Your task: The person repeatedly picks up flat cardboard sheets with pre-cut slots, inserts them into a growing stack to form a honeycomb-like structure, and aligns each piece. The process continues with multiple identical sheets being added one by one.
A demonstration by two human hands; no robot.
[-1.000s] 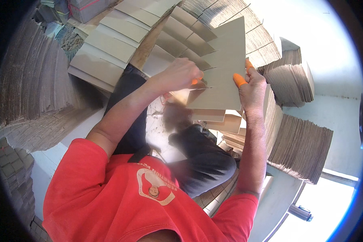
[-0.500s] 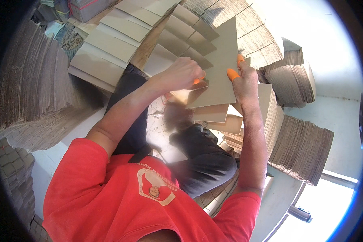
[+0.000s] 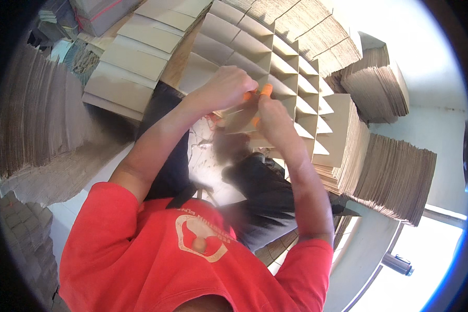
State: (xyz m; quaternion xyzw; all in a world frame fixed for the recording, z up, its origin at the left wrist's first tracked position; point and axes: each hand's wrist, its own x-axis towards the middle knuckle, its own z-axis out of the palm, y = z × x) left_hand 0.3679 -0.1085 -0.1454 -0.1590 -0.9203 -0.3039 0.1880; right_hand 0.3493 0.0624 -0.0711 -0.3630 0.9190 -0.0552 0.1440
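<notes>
A cardboard divider grid [image 3: 283, 67] of crossed, slotted strips stands open in front of me, its cells fanned toward the right. My left hand [image 3: 226, 88] is closed at its near-left side, the orange-covered fingertips pinching the cardboard. Close beside it, my right hand [image 3: 278, 122] is closed on the near edge of the same grid. Orange finger covers [image 3: 265, 90] show on the right hand too. The edge between the hands is partly hidden and blurred.
Overlapping cardboard strips [image 3: 135, 57] lie at the upper left. Tall cardboard stacks stand at the left [image 3: 36, 109], far right [image 3: 374, 78] and right [image 3: 395, 174]. More slotted cardboard [image 3: 317, 31] lies beyond the grid. My dark-trousered leg [image 3: 260, 203] is below my hands.
My right hand has moved left and down, next to my left hand. The flat sheet it held upright now appears among the crossed strips, and the grid has spread open.
</notes>
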